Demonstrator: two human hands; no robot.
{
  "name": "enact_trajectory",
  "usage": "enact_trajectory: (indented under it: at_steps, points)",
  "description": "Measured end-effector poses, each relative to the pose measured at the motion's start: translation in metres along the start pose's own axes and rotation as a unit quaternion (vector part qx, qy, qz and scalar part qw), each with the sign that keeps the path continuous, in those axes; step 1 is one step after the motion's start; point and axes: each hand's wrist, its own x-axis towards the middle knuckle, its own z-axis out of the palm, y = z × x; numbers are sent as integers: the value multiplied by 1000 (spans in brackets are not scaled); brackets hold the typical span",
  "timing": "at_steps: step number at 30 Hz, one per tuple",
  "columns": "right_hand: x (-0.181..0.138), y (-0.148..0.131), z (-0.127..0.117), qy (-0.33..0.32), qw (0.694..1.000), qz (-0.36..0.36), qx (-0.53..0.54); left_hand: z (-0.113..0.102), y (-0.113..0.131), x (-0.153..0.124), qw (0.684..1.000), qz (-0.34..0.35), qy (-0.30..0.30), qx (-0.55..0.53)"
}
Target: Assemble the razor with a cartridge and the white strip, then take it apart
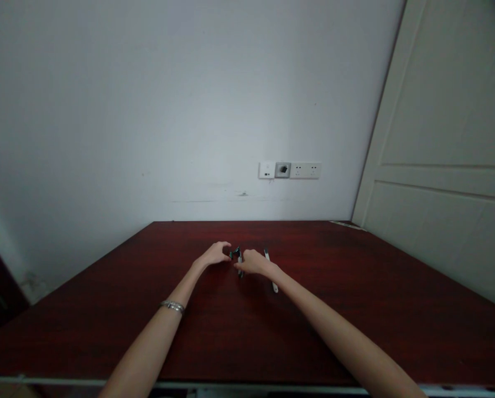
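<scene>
Dark tool (pixel 238 255) between hands (pixel 216 255) (pixel 254 263) (in contact)

Left hand (pixel 215 254), right hand (pixel 253 262) meet mid-counter (pixel 355 309), fingertips at small dark tool (pixel 236 255) between them; grip unclear. Pale stick (pixel 271 271) lies just beside right hand, part hidden under wrist. Bracelet (pixel 172 305) on left wrist. Sockets (pixel 289 169) on wall behind; door (pixel 446 166) at right.

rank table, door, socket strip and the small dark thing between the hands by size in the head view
1. table
2. door, cut off by the frame
3. socket strip
4. small dark thing, partly covered
</scene>
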Motion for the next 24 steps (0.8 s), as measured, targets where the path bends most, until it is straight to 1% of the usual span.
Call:
enact_trajectory:
  at_steps: [3,8,11,16,19,22,24]
  points:
    - [-2,13,-12,32,999,16,32,4,-6,3,1000,4,10,-29]
    - [-7,39,-32,87,995,28,48,13,-19,10,995,12,-4,-104]
    - [-11,50,-37,105,992,30,61,18,-26,14,992,29,9,-119]
    - [-15,60,-38,117,988,22,99,21,-30,16,991,39,15,-126]
    - [-16,63,-37,120,986,20,117,18,-29,14,990,38,33,-128]
    - [-13,65,-36,125,978,17,165,12,-19,10,989,44,76,-122]
    - [-10,66,-34,127,965,15,230,8,-7,6,985,79,105,-114]
